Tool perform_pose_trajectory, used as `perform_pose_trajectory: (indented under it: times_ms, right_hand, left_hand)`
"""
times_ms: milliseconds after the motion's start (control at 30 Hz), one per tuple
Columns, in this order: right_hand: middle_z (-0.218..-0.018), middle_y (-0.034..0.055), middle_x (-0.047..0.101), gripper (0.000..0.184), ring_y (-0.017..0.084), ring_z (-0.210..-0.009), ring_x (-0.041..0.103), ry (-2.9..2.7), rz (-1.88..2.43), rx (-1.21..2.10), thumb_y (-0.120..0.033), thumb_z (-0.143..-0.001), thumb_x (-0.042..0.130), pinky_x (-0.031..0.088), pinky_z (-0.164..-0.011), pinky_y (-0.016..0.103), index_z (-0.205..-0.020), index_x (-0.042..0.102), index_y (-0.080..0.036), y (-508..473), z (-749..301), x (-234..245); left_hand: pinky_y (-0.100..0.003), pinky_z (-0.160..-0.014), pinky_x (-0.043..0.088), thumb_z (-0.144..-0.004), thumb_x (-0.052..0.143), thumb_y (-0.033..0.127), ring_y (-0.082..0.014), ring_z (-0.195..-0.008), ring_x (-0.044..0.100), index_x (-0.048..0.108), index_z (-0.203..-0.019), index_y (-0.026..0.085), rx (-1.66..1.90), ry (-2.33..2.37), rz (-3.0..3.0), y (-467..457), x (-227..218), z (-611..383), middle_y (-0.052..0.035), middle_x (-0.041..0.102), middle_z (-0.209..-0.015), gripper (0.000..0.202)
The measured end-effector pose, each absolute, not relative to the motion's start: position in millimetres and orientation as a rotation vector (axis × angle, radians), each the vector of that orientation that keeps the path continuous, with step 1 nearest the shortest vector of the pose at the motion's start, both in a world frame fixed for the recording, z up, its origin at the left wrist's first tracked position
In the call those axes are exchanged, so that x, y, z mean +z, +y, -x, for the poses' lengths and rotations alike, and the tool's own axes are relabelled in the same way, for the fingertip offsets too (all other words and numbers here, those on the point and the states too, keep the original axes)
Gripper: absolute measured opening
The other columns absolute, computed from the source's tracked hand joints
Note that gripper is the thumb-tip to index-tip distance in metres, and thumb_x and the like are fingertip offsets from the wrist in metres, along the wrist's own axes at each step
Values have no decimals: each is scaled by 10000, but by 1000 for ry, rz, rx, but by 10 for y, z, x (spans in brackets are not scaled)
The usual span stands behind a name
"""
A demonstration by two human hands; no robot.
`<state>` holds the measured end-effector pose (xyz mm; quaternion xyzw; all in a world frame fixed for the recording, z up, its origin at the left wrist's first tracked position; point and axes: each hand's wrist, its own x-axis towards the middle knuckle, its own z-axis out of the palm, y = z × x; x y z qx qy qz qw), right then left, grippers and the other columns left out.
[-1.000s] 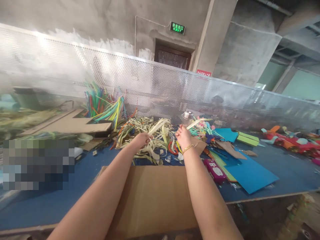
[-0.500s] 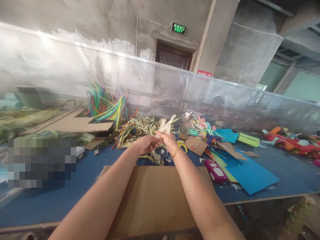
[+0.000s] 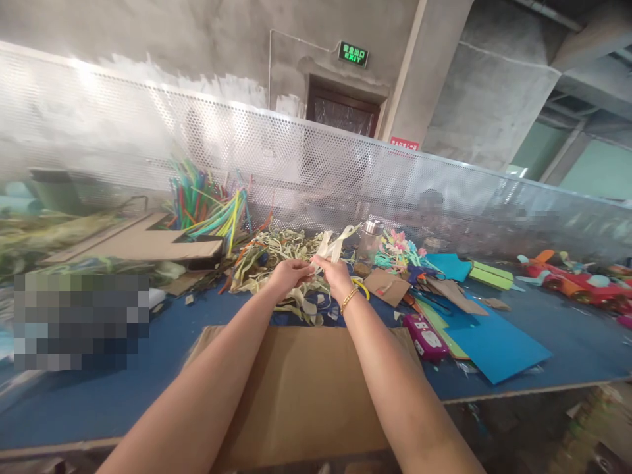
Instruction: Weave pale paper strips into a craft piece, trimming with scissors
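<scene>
Pale, flat strips like dried husk [image 3: 337,250] stick up from between my hands and cross in a loose V. My right hand [image 3: 334,274], with a gold chain bracelet [image 3: 349,300] at the wrist, is closed in a pinch around their lower part. Close against it, my left hand [image 3: 290,274] has its fingertips pressed together on the lower end of the same strips. A loose heap of similar pale strips [image 3: 266,253] lies just behind and to the left. Below my forearms is a flat brown cardboard sheet [image 3: 309,395].
Colourful pipe cleaners [image 3: 197,204] stand behind an L-shaped cardboard piece [image 3: 133,240] at left. A lidded glass jar [image 3: 371,240], pastel flowers [image 3: 401,253], a purple box [image 3: 425,337] and blue sheets [image 3: 498,345] lie to the right. A perforated metal screen [image 3: 326,171] runs along the back.
My left hand has turned and its fingers have closed more tightly beside the right. The strip tips have spread slightly and lean further right. My right hand has barely moved.
</scene>
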<state>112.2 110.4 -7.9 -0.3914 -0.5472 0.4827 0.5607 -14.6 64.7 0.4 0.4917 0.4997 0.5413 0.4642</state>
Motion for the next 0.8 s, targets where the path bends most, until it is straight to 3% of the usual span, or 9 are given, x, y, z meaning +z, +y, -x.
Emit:
perform_pose_trajectory:
  times_ms: [300,500,800]
  right_hand:
    - [-648,26,656,300,148,-616,574,-1213,918,1123,-432,-599,735,419,-552,243,-715,728,-155,1122,-1110,-104]
    - [-595,23,637,321,127,-514,531,-1144,905,1136,-462,-620,728,400,-491,248,-689,717,-149,1090,-1089,-85]
    - [-554,14,616,374,148,-528,559,-1217,1010,915,-551,-687,676,414,-503,251,-591,647,-191,1120,-1076,-143]
  left_hand:
    - [-179,-566,443,-766,725,310,-130,-690,654,667,-754,129,1144,1096,-1169,622,-6,135,-77,707,-750,190]
    - [-173,-597,480,-870,604,235,-133,-734,677,643,-806,152,1087,964,-1104,622,-30,121,-108,720,-839,111]
    - [-178,-536,463,-886,576,275,-149,-698,676,647,-806,156,1051,927,-1064,627,-27,100,-108,712,-793,160]
